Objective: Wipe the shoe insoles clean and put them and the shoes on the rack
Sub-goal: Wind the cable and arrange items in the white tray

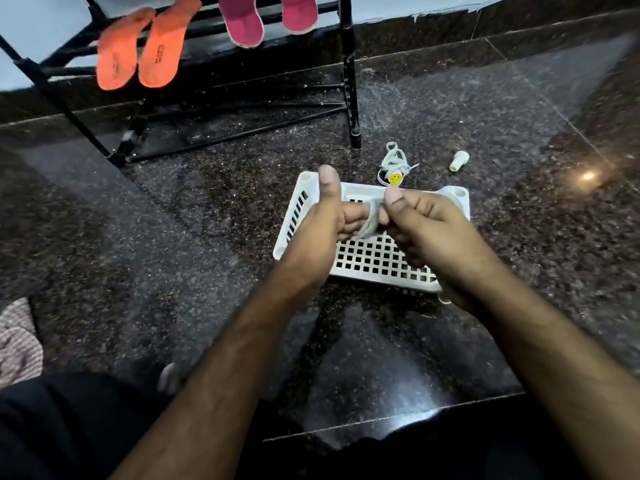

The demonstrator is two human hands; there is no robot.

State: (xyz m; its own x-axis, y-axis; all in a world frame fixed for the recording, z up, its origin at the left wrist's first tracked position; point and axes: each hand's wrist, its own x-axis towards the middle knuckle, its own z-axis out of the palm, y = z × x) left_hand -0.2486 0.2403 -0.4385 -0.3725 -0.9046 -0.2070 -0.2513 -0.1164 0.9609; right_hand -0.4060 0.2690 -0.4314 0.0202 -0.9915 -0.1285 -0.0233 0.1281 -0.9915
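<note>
Granite floor [173,237]; hands [367,223] pinch grey lace [370,225].

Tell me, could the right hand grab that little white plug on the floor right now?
Probably not at once: the right hand and left hand are both pinching a grey lace. The floor around the plug looks clear.

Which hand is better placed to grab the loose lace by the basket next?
Right, probably. The right hand sits just below the loose lace past the white basket; the left hand is farther off. Both currently share a grey lace.
</note>
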